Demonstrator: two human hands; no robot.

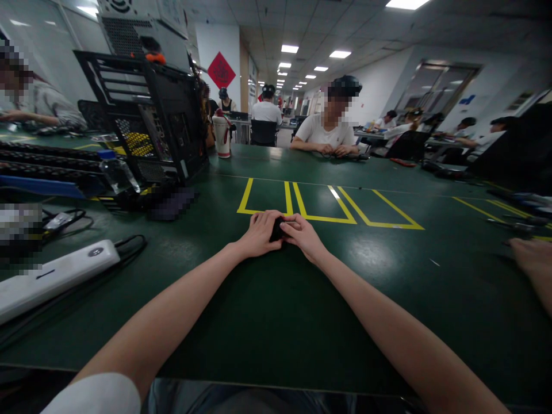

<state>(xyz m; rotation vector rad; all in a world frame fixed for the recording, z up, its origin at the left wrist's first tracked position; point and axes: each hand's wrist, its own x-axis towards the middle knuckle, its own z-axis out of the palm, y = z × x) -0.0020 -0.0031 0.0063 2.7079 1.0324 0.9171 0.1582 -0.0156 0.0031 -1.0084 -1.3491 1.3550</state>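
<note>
Both of my arms reach forward over the green tabletop [276,322], and my hands meet near its middle. My left hand [261,234] is wrapped around one side of a small black object [277,229]. From the other side, my right hand [301,234] grips the same object between thumb and fingers. Most of the object is covered by my fingers, so its kind does not show. Just beyond my hands, yellow tape outlines [321,218] mark the table.
At the left stand a black computer case [172,132], a plastic bottle with a blue cap [116,169] and a white power strip [60,276]. A paper cup [222,135] is farther back. Across the table sits a person [330,129]; another person's hand [532,264] enters from the right.
</note>
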